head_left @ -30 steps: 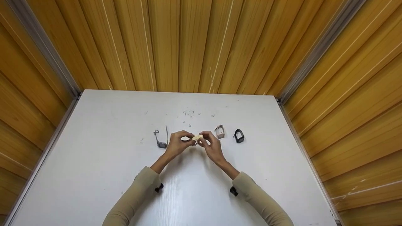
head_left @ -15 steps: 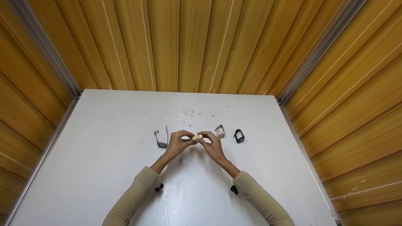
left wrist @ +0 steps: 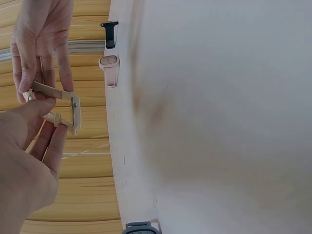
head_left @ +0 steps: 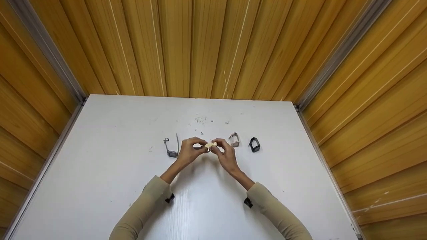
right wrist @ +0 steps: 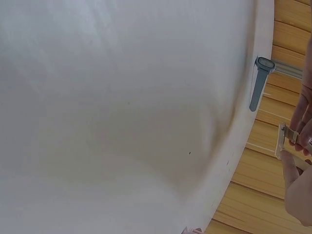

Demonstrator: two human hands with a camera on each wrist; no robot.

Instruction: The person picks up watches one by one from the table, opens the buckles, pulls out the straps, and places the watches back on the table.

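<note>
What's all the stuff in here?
Flat white table: one, white, centre
Cream looped watch-like band: one, cream, held above it
Unfastened grey watch: one, grey, on table, left
Looped pink watch: one, pale pink, on table, right
Looped black watch: one, black, further right
Small specks: several, dark, far middle
Ridged wood-patterned panels: many, yellow-brown, back and sides
Grey metal-looking rails: several, grey, corners
Long sleeves: two, beige, bottom
Small black objects: two, black, by sleeves
Left hand: one, bare, pinching the band
Right hand: one, bare, likewise
</note>
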